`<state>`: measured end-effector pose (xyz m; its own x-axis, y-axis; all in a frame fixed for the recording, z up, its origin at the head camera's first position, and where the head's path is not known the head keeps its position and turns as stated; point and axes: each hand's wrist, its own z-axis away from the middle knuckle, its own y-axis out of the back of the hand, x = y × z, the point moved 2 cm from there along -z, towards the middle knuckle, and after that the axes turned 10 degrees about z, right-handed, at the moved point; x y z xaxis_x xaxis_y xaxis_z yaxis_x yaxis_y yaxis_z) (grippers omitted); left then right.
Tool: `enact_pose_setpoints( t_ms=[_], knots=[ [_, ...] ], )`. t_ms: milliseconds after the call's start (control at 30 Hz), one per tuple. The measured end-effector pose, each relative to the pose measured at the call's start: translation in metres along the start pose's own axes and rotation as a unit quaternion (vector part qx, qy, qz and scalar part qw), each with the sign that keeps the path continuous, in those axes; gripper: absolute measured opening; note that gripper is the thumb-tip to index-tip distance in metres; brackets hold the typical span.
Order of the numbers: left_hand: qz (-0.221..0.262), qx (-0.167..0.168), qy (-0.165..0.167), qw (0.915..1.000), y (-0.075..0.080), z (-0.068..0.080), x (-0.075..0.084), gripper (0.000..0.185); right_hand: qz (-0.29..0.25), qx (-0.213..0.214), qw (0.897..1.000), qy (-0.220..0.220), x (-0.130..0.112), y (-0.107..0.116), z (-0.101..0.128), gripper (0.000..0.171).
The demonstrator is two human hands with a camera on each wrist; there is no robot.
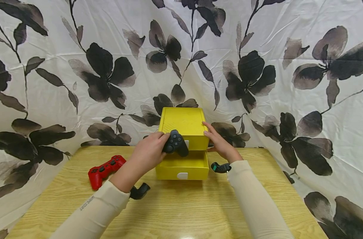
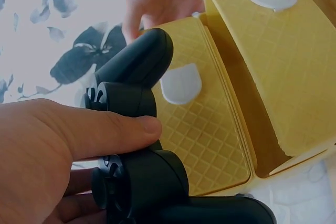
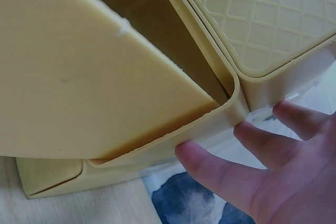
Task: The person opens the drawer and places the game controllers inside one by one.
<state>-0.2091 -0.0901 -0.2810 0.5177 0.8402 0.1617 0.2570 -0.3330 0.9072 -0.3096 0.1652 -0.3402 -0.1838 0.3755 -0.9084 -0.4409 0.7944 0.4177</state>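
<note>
A black game controller (image 1: pixel 176 143) is in my left hand (image 1: pixel 148 151), gripped with the thumb on top, in front of a small yellow drawer box (image 1: pixel 182 121). Close up in the left wrist view, the controller (image 2: pixel 157 177) shows its shoulder buttons and two handles. The box's lower drawer (image 1: pixel 166 173) is pulled out, while its upper drawer is closed; each front has a white tab. My right hand (image 1: pixel 221 144) touches the box's right side with its fingers apart. In the right wrist view, fingertips (image 3: pixel 191 153) rest along the side wall near the open drawer.
A red game controller (image 1: pixel 99 172) lies on the wooden table (image 1: pixel 193 205) to the left of the box. Black wrist-worn devices (image 1: pixel 141 191) show at both wrists. A white cloth (image 1: pixel 199 66) with dark flowers hangs behind and at both sides.
</note>
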Motion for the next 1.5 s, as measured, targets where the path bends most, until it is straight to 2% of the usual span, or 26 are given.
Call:
enact_pose_setpoints(
  t_ms=[133,367,700,867,1133,1300,1500],
  knots=[
    [0.002,0.007,-0.009,0.9999,-0.002,-0.002,0.001,0.060,0.000,0.000,1.000,0.002,-0.003,-0.001,0.002,0.059],
    [0.001,0.010,-0.009,0.9999,-0.006,-0.004,0.005,0.059,-0.001,0.009,1.000,0.006,0.021,0.002,-0.014,0.058],
    [-0.002,0.012,-0.026,0.9996,-0.018,-0.009,0.012,0.058,0.005,0.017,1.000,0.007,0.023,0.001,-0.013,0.058],
    [-0.006,0.010,-0.030,0.9995,-0.024,-0.011,0.013,0.059,-0.001,0.008,1.000,0.002,0.018,0.001,-0.011,0.058],
    [0.003,0.017,-0.043,0.9989,-0.031,-0.014,0.014,0.057,0.000,0.002,1.000,0.004,-0.006,-0.002,0.005,0.059],
    [0.014,0.000,-0.044,0.9990,-0.036,-0.016,0.016,0.058,-0.004,0.003,1.000,0.007,-0.007,-0.003,0.007,0.059],
    [0.024,-0.008,-0.061,0.9978,-0.043,-0.017,0.020,0.053,-0.005,0.006,1.000,0.009,-0.005,-0.002,0.006,0.059]
  ],
)
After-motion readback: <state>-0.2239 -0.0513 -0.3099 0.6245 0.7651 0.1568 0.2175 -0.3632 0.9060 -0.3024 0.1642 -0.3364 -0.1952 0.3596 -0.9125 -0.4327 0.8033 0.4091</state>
